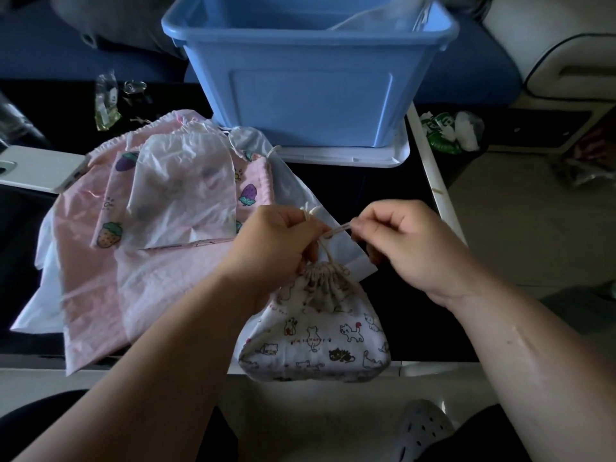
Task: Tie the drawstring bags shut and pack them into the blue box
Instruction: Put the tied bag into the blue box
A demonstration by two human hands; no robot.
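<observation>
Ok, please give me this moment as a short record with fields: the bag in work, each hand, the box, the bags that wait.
bag in work: cat-print bag, mouth gathered shut
cord: stretched between both hands
left hand: grips the cord just above the bag's neck
right hand: pinches the cord's end
blue box: behind the bag, open, standing on a white lid
waiting: pile of bags to the left, lying flat

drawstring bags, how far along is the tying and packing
Done: one pale bag seems to lie in the blue box. In hand: the cat-print bag is cinched; the left hand and right hand pull its cord. Left: the pink bag, strawberry-print bag and translucent bag lie flat on the table.
</observation>
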